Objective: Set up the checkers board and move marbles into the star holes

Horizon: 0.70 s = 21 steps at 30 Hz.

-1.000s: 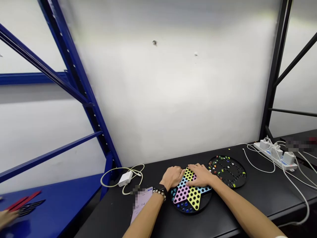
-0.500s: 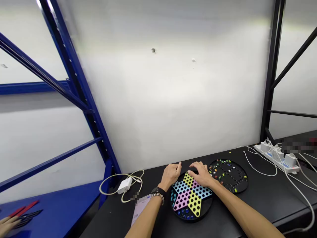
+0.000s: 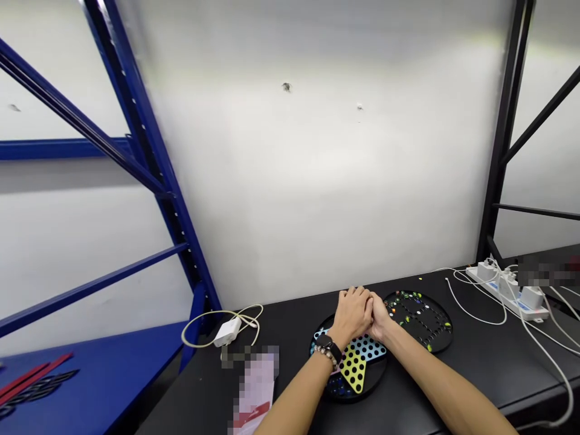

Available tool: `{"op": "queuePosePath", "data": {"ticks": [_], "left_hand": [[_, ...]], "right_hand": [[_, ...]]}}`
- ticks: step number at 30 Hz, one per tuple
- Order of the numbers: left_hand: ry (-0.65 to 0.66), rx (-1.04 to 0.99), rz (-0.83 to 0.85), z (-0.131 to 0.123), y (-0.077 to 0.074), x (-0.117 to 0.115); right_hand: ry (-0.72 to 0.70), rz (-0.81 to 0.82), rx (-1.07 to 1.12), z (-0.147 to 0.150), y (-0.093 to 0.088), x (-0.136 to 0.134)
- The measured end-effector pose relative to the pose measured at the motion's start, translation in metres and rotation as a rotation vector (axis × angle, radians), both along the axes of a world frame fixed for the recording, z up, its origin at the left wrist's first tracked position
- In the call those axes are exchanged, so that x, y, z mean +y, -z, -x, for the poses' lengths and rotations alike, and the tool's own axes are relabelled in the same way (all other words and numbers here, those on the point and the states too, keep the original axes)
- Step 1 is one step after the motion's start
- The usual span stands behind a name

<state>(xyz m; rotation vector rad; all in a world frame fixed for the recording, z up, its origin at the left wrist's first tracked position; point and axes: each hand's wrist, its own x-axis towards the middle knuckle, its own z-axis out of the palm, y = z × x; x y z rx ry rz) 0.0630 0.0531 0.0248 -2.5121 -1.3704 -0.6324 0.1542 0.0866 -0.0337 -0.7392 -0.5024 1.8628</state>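
Note:
A round black board with a star of yellow, blue and pink perforated panels (image 3: 357,364) lies on the black table (image 3: 480,362). Marbles sit in its rim pockets. Both my hands are pressed together over the board's far side. My left hand (image 3: 350,314), with a watch and bead bracelet at the wrist, curls against my right hand (image 3: 379,318). Their fingers are closed; what lies between them is hidden. Just right of them sits a round black tray (image 3: 428,323) holding several coloured marbles.
A blurred phone (image 3: 256,386) lies left of the board, with a white charger and coiled cable (image 3: 228,330) behind it. A power strip with plugs and cables (image 3: 507,287) sits at the right. Blue shelving (image 3: 149,157) stands left, a black rack post (image 3: 502,133) right.
My hands were apart on the board's far edge; now they have come together, the left sliding right against the right. Another person's hand at the far left has gone from view.

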Motion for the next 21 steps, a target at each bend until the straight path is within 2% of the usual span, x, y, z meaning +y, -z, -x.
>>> {"op": "queuePosePath", "data": {"ticks": [3, 5, 7, 10, 13, 18, 21], "left_hand": [[-0.064, -0.065, 0.027, 0.035, -0.003, 0.003], [-0.143, -0.026, 0.162, 0.066, -0.003, 0.008], [-0.113, 0.11, 0.394, 0.094, 0.001, 0.012], [-0.058, 0.168, 0.477, 0.121, 0.007, 0.015], [-0.018, 0.208, 0.498, 0.128, 0.005, 0.016], [-0.101, 0.28, 0.575, 0.125, -0.009, 0.025], [-0.108, 0.324, 0.656, 0.123, -0.014, 0.03]], "right_hand": [[-0.01, -0.029, -0.01, -0.004, -0.006, 0.001], [0.006, -0.05, -0.033, -0.007, -0.009, -0.001], [0.022, -0.057, -0.046, -0.011, -0.01, -0.002], [0.003, -0.057, -0.025, -0.016, -0.009, -0.002], [-0.034, -0.044, -0.011, -0.019, -0.007, 0.0], [-0.067, -0.051, -0.025, -0.02, -0.002, 0.002], [-0.087, -0.073, -0.038, -0.019, 0.001, 0.002]]}}
